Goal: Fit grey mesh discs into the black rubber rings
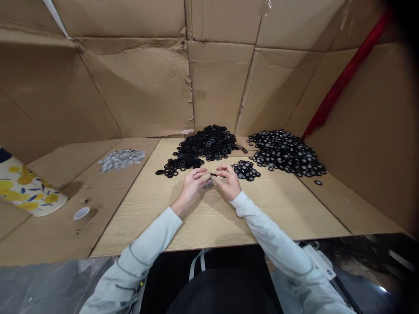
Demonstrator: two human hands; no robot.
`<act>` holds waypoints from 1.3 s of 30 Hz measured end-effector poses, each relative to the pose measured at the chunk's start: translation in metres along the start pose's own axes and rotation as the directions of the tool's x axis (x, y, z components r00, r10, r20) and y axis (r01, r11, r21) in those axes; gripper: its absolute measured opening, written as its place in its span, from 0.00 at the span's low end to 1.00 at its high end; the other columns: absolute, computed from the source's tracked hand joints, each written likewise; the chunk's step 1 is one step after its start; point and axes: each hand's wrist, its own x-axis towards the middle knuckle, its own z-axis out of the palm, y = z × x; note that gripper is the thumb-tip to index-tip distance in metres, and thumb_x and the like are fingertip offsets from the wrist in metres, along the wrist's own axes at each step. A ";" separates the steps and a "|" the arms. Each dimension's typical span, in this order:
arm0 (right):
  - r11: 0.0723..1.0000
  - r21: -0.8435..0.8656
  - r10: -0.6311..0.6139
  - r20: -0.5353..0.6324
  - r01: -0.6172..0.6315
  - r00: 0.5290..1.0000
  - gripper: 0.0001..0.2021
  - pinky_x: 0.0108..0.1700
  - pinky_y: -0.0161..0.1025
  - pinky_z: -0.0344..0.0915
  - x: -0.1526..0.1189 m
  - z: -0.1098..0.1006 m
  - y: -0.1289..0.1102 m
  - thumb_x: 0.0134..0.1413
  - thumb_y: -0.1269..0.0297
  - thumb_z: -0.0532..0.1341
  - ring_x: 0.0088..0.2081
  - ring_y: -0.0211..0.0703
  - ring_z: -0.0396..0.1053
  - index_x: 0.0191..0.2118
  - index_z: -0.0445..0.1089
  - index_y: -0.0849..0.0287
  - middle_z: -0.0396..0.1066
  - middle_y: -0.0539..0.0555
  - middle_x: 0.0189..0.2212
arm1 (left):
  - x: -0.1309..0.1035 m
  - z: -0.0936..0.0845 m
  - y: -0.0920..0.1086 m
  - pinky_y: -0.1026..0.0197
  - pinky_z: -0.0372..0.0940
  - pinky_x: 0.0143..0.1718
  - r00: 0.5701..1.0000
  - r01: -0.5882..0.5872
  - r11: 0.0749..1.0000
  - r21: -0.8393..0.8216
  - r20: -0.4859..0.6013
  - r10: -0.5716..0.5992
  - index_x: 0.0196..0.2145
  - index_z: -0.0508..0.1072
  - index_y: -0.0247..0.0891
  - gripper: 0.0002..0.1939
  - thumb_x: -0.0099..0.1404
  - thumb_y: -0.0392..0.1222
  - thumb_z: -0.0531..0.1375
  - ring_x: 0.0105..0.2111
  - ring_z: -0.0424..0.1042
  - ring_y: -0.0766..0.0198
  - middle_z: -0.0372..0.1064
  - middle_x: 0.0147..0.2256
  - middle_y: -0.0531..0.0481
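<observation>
Between the fingertips of both hands is a small black ring (214,175), pinched from either side over the middle of the board. My left hand (194,183) is closed on its left edge, and my right hand (228,182) grips the right. Below the fingers lie a few grey discs (207,185), partly hidden by the left hand. Behind the hands rises a heap of loose black rings (209,144). Just right of my right hand sits a small cluster of black rings with pale centres (247,170).
A large pile of pale-centred black rings (284,152) stands at the back right, with one single ring (318,182) apart. Grey discs (121,159) lie left. A floral cylinder (31,185) and a tape roll (81,213) stand far left. Cardboard walls (140,87) enclose the back.
</observation>
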 end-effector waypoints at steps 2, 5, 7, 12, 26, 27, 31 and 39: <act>0.999 0.008 0.043 -0.022 -0.043 0.999 0.06 0.46 0.45 0.61 0.000 0.001 0.001 0.46 0.61 0.60 0.40 0.44 0.63 0.26 0.71 0.58 0.61 0.54 0.34 | 0.000 0.000 -0.003 0.60 0.65 0.40 0.995 0.092 0.990 -0.109 0.041 -0.088 0.30 0.69 0.35 0.10 0.48 0.34 0.64 0.31 0.71 0.67 0.70 0.30 0.50; 0.997 0.023 0.080 -0.032 -0.080 0.996 0.06 0.47 0.45 0.61 0.001 0.001 0.001 0.45 0.61 0.60 0.40 0.44 0.63 0.25 0.71 0.58 0.61 0.54 0.34 | 0.000 -0.001 -0.007 0.59 0.65 0.42 0.953 0.297 0.933 -0.205 0.125 -0.276 0.30 0.70 0.34 0.03 0.55 0.35 0.59 0.33 0.71 0.65 0.71 0.32 0.46; 0.996 0.032 0.082 -0.016 -0.082 0.997 0.07 0.47 0.45 0.61 0.000 0.001 0.001 0.45 0.61 0.61 0.41 0.44 0.63 0.26 0.71 0.58 0.61 0.55 0.34 | 0.000 -0.001 -0.008 0.60 0.65 0.43 0.928 0.369 0.899 -0.235 0.139 -0.345 0.29 0.71 0.33 0.03 0.56 0.33 0.56 0.33 0.71 0.65 0.71 0.31 0.45; 0.998 0.013 0.067 0.016 -0.067 0.998 0.07 0.48 0.46 0.60 0.000 -0.001 0.001 0.43 0.59 0.62 0.43 0.45 0.63 0.28 0.72 0.57 0.62 0.55 0.36 | 0.000 -0.001 -0.005 0.62 0.65 0.43 0.927 0.376 0.890 -0.258 0.095 -0.364 0.28 0.71 0.32 0.04 0.56 0.31 0.55 0.31 0.71 0.67 0.70 0.29 0.46; 0.998 -0.056 -0.019 0.047 0.022 0.999 0.05 0.49 0.47 0.59 -0.003 0.001 -0.004 0.49 0.64 0.57 0.44 0.46 0.60 0.30 0.68 0.58 0.61 0.56 0.38 | 0.000 -0.003 -0.009 0.60 0.64 0.46 0.913 0.396 0.881 -0.260 0.211 -0.349 0.32 0.71 0.33 0.07 0.58 0.34 0.54 0.36 0.71 0.64 0.70 0.34 0.43; 0.997 -0.074 -0.026 0.051 0.030 0.998 0.05 0.49 0.47 0.59 -0.003 0.001 -0.005 0.49 0.64 0.56 0.45 0.46 0.60 0.30 0.68 0.58 0.61 0.56 0.39 | -0.001 -0.002 -0.008 0.60 0.64 0.46 0.914 0.394 0.882 -0.260 0.207 -0.348 0.32 0.71 0.33 0.07 0.58 0.34 0.54 0.36 0.71 0.64 0.70 0.34 0.43; 0.971 -0.212 -0.094 0.086 0.111 0.992 0.06 0.48 0.48 0.59 -0.003 -0.001 -0.007 0.51 0.65 0.54 0.45 0.48 0.57 0.32 0.67 0.57 0.59 0.58 0.41 | -0.003 0.000 -0.007 0.60 0.65 0.44 0.914 0.400 0.881 -0.254 0.179 -0.364 0.32 0.72 0.34 0.07 0.58 0.35 0.54 0.34 0.71 0.64 0.71 0.33 0.44; 0.775 -0.515 -0.270 0.256 0.368 0.928 0.10 0.48 0.52 0.55 -0.005 -0.001 -0.006 0.46 0.75 0.53 0.46 0.54 0.52 0.35 0.67 0.60 0.58 0.62 0.47 | 0.000 -0.005 -0.019 0.63 0.64 0.43 0.940 0.326 0.921 -0.214 0.175 -0.292 0.31 0.73 0.35 0.05 0.55 0.33 0.59 0.35 0.70 0.67 0.71 0.35 0.47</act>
